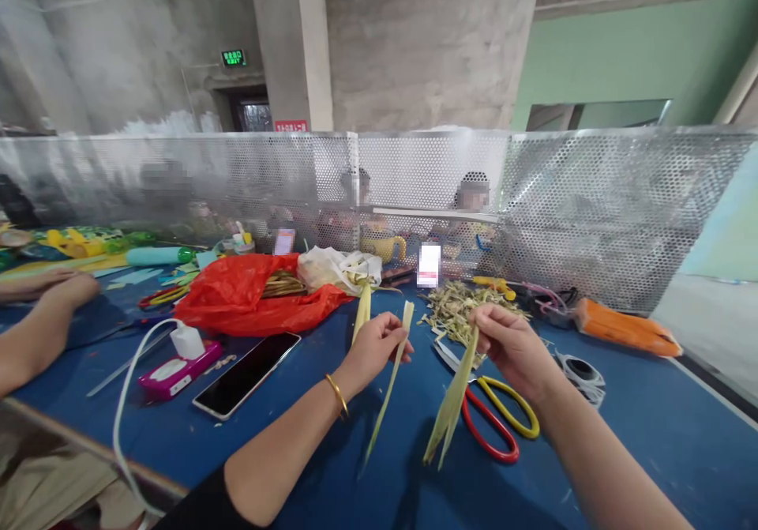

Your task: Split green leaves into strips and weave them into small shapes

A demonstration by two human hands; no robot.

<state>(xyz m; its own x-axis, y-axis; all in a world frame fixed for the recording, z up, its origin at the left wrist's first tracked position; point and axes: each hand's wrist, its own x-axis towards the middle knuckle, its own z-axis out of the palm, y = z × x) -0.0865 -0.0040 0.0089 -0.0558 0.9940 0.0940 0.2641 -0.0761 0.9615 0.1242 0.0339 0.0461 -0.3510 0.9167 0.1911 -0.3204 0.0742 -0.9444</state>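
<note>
My left hand (379, 342) is closed on a narrow strip of pale green husk (388, 396), which hangs down over the table. Another yellowish husk piece (362, 313) shows just behind that hand; whether the hand touches it I cannot tell. Pinched by its upper end in my right hand (512, 344) is a wider, split piece of husk (452, 415). Beneath the right hand lie large scissors (490, 431) with one red and one yellow handle, blades partly hidden by the husk. A heap of dry husk scraps (459, 309) lies behind the scissors.
Left of me are a black phone (247, 376), a magenta power strip (178, 370) with a white cable, and a red plastic bag (237, 297). Another person's arm (41, 325) rests at far left. An orange packet (628, 328) lies right. A perforated metal screen (426, 171) stands behind.
</note>
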